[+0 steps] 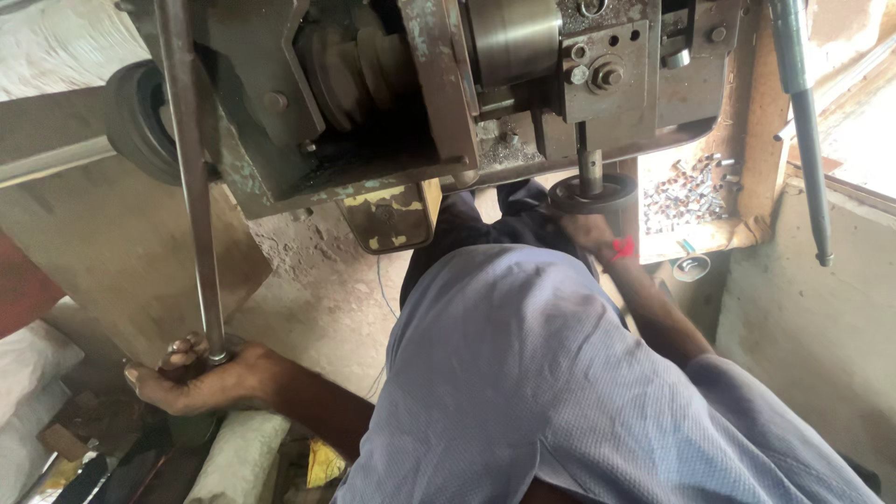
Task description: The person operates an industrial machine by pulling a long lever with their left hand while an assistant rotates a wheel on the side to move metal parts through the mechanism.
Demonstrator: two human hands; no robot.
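Head view, looking down. Left hand (201, 378) reaches low and out to the side, fingers curled shut around the bottom end of a long steel rod (191, 177), smooth, round, dull grey, rising to the machine (411, 93). Right hand (590, 229) stretches forward under a dark round disc (593, 193) on a short vertical spindle; fingers mostly hidden, so the grip cannot be told. Machine body is rough, greasy, paint chipped. Small metal pieces (686, 191) lie heaped in a wooden tray beside it.
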